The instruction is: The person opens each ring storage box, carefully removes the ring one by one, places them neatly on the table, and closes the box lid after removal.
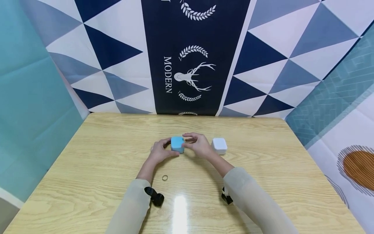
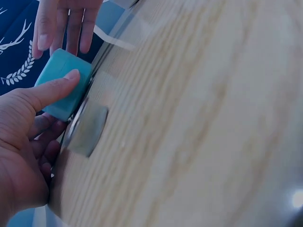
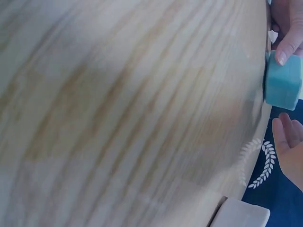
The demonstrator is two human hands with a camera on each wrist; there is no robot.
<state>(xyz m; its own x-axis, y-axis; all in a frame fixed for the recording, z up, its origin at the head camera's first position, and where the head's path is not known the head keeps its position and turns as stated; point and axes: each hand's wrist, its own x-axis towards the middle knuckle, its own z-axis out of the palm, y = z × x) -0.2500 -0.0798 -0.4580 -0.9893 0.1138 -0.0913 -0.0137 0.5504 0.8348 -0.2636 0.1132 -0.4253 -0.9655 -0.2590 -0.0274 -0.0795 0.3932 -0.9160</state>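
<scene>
A small light-blue box (image 1: pixel 177 144) with rounded edges is on the wooden table. My left hand (image 1: pixel 160 152) holds it from the left, with the thumb (image 2: pixel 59 90) across its near face and the other fingers behind. To its right is my right hand (image 1: pixel 200 145), fingers extended and spread. In the right wrist view a small gap separates the right fingertips (image 3: pixel 280 130) from the blue box (image 3: pixel 283 80). A thin metal ring (image 1: pixel 165 177) lies on the table, nearer to me than the box. Just right of my right hand stands a similar white box (image 1: pixel 219 146).
The wooden table (image 1: pixel 117 136) carries a bright light reflection near its front. A patterned cloth (image 1: pixel 193 58) with a deer print hangs behind its back edge. Black wrist camera mounts (image 1: pixel 155 197) sit at both sleeves.
</scene>
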